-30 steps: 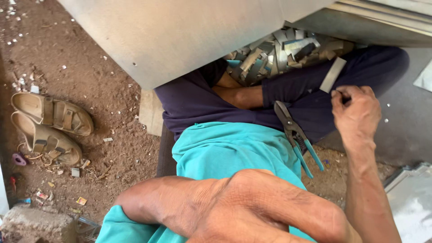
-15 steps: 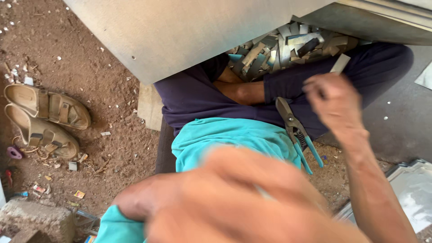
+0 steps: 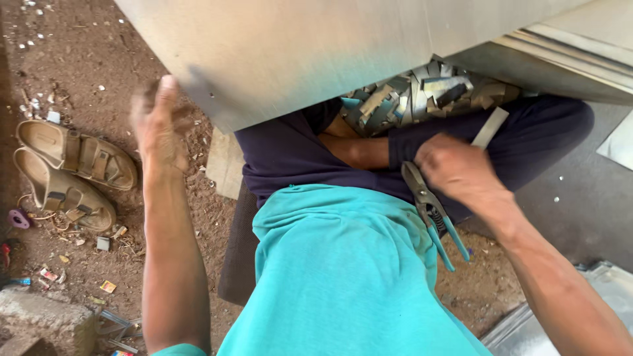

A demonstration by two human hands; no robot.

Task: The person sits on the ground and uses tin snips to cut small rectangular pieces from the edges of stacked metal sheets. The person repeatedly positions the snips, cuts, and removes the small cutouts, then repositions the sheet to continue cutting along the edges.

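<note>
My left hand (image 3: 158, 125) is raised beside the lower left corner of a large grey metal sheet (image 3: 316, 53). It is blurred, so I cannot make out its grip. My right hand (image 3: 458, 171) rests on my dark-trousered thigh, over the head of tin snips (image 3: 435, 221) with blue handles. A flat metal strip (image 3: 491, 125) sticks out just beyond that hand. Whether the fingers are closed on the snips or the strip is hidden. A pile of small metal offcuts (image 3: 422, 95) lies in my lap under the sheet's edge.
A pair of tan sandals (image 3: 69, 171) lies on the dirt ground at the left, among scattered scraps. A stone block (image 3: 39, 323) sits at the bottom left. More sheet metal (image 3: 560, 59) lies at the upper right, and a shiny piece (image 3: 593, 290) lies at the bottom right.
My left arm has swung from low in front of me up to the sheet's left corner. My right hand has dropped from the air onto the thigh by the snips.
</note>
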